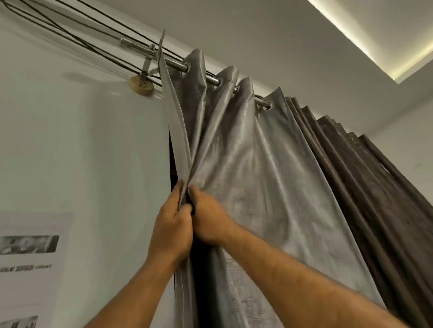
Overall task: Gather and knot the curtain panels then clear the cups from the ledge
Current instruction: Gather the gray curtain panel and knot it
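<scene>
A shiny grey curtain panel (257,165) hangs by eyelets from a metal rod (175,65) near the ceiling. To its right hangs a darker brown panel (385,196) in tight folds. My left hand (170,230) and my right hand (209,216) are raised side by side at the grey panel's left edge. Each grips a bunch of the fabric, fingers curled into the folds. A dark gap shows behind the edge below my hands. No cups or ledge are in view.
A white wall (79,162) stands to the left, with a printed paper sheet (18,272) stuck on it. Black cables (73,32) run along the wall above the rod bracket (141,84). A lit ceiling recess (356,34) glows at the upper right.
</scene>
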The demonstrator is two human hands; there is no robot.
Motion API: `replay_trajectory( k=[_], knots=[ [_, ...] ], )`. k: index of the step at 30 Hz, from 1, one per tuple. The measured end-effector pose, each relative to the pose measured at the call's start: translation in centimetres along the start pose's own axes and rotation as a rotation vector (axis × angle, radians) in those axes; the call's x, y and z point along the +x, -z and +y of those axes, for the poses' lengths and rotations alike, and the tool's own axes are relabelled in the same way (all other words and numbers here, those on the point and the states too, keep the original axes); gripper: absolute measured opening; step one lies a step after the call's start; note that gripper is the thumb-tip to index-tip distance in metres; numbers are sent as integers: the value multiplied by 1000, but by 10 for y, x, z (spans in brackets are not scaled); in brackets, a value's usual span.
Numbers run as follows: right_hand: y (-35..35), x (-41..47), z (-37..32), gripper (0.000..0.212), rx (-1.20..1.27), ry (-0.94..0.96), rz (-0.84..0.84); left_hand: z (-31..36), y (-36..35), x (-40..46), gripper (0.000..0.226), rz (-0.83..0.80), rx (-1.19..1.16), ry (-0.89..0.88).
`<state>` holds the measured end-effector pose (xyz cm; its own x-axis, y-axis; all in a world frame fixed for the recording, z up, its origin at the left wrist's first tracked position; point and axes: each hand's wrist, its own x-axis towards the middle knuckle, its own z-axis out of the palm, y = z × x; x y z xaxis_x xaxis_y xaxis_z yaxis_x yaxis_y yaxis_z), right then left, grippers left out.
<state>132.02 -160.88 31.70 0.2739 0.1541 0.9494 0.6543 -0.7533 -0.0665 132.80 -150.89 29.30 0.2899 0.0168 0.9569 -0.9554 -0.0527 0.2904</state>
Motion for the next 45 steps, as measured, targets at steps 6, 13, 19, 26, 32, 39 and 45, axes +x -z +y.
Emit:
replay_trajectory(
  k=[6, 13, 19, 26, 32, 39, 45],
  knots=[
    [25, 6, -5, 42, 207, 112, -119, 36, -7, 8, 28, 123, -130, -55],
    [92, -21, 66, 51, 477, -131, 82, 37, -45, 16, 58, 83, 196, -67],
    [153, -38, 169, 111, -286, -694, 457, 26, -78, 16, 63, 116, 408, 4],
    [184, -62, 231, 58, 123, -718, 233, 45, -144, 52, 64, -129, 446, 91],
    [181, -51, 221, 55, 315, -503, 193, 80, -158, 64, 46, -407, 479, 95],
    [132, -4, 175, 61, 289, -439, 163, 74, -88, 38, 36, -280, 454, 147],
    [87, 36, 62, 31, 239, -260, 143, 71, -31, 17, 54, -130, 346, 80]
  ],
)
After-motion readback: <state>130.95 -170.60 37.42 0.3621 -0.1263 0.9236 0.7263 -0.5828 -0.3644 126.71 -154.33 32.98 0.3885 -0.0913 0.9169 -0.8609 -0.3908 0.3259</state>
